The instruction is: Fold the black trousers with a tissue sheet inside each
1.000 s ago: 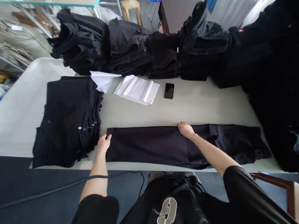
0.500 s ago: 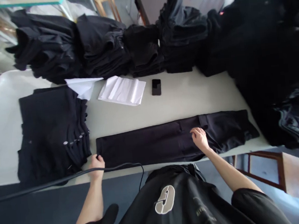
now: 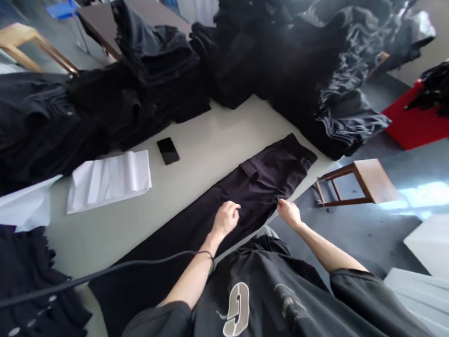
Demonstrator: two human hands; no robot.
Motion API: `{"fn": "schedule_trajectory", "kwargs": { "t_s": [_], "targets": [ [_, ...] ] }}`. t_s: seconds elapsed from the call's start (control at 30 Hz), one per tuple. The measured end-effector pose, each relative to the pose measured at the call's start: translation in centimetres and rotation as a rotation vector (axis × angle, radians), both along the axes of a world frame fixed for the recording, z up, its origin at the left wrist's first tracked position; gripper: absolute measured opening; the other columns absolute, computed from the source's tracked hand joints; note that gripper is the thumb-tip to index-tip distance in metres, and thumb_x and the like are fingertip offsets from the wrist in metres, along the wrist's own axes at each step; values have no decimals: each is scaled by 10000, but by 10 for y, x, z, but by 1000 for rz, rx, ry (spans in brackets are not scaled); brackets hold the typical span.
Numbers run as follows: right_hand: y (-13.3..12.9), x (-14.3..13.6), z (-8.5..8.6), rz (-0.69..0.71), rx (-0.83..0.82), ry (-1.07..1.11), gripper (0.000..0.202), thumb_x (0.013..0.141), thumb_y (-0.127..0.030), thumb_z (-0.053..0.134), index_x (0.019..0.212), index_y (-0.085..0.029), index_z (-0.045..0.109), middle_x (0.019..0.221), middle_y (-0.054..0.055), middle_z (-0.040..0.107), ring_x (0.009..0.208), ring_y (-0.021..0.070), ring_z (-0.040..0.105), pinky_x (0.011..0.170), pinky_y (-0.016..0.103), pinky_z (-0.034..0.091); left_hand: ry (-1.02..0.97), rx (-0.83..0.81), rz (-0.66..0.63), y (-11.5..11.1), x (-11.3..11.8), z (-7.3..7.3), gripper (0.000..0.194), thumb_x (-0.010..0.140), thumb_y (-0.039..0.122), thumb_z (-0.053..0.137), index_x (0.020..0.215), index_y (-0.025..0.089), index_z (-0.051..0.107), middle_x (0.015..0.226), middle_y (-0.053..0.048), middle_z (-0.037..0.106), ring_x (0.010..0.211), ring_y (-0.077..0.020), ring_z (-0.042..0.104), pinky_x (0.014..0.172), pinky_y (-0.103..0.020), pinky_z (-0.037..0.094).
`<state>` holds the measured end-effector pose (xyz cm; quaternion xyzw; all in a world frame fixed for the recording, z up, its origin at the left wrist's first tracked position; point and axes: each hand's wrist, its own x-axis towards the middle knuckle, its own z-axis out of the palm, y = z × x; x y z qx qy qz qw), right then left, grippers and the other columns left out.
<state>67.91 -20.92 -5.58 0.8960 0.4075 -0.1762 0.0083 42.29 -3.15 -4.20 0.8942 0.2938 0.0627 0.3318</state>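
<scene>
Black trousers (image 3: 194, 229) stretched along the near side of the table (image 3: 217, 132), handily close to the body; the right hand (image 3: 289, 213) pinches their near edge, seemingly to steady the fabric; the left hand (image 3: 226, 220) curls loosely over them, any hold impossible to tell; phone (image 3: 168, 151) and papers (image 3: 110, 181) sit beyond, presumably out of the way.

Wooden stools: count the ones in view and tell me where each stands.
2. The pale stool is at upper left, beyond the piled dark garments; the brown stool is at right, past the table. Others may be hidden behind the piles.
</scene>
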Motion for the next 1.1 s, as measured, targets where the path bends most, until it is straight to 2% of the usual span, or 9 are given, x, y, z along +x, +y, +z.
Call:
{"fn": "schedule_trajectory", "kwargs": {
  "t_s": [0.1,0.17,0.23,0.4,0.5,0.6,0.83,1.0,1.1],
  "targets": [
    [7,-12,-6,96,88,-47,307,993,-216,411,1145,-197,678,1122,99,708,1083,224,606,944,322,389,137,48,-234,-32,64,-6,456,899,236,625,1355,212,607,1315,-163,620,1219,-301,570,1033,-445,470],
    [7,-17,-12,92,137,-76,336,1008,-241,397,1233,-179,640,1172,120,673,1109,240,571,967,339,378,248,100,-265,-44,84,-13,527,863,231,675,1381,186,586,1334,-213,596,1265,-359,533,1029,-502,449],
    [7,-21,-17,33,177,-84,339,1012,-277,399,1254,-168,609,1194,133,642,1110,255,544,969,351,375,300,118,-247,-48,93,-19,454,877,220,661,1326,163,616,1311,-235,600,1284,-377,514,1033,-525,435],
    [27,-27,-21,-125,168,-105,356,969,-354,495,1248,-138,544,1240,178,581,1161,300,499,974,388,374,292,13,-165,-37,95,-22,339,912,235,626,1239,169,685,1254,-178,662,1243,-318,550,1041,-474,451],
    [46,-18,-15,-98,104,-115,351,970,-288,473,1283,-141,533,1263,195,587,1164,309,520,971,413,386,296,-48,-173,-30,92,-20,367,906,227,613,1256,168,706,1274,-164,679,1241,-314,558,1041,-465,459],
    [57,-1,-7,-20,8,-92,385,990,-153,315,1288,-145,558,1255,216,615,1109,300,585,939,434,412,312,-89,-154,-28,90,-20,397,909,238,608,1286,170,711,1299,-164,679,1238,-315,563,1048,-463,459],
    [60,22,1,76,-118,-36,425,1005,-109,269,1272,-131,599,1191,218,666,1094,299,662,908,421,455,331,-158,-116,-29,91,-26,330,945,397,596,1169,225,767,1322,-129,666,1269,-321,551,1088,-479,424],
    [64,15,2,7,-128,-32,417,994,-85,281,1249,-118,610,1175,222,670,1096,283,669,916,404,471,404,-215,-74,-26,98,-24,368,982,479,514,1177,270,745,1342,-95,658,1300,-307,545,1104,-468,419],
    [52,14,5,-37,-113,-46,417,965,-68,323,1271,-151,593,1225,195,650,1132,270,646,895,373,486,423,-223,-33,-26,102,-22,374,1000,476,482,1203,268,718,1349,-98,659,1306,-306,546,1101,-478,419]
  ]
}}
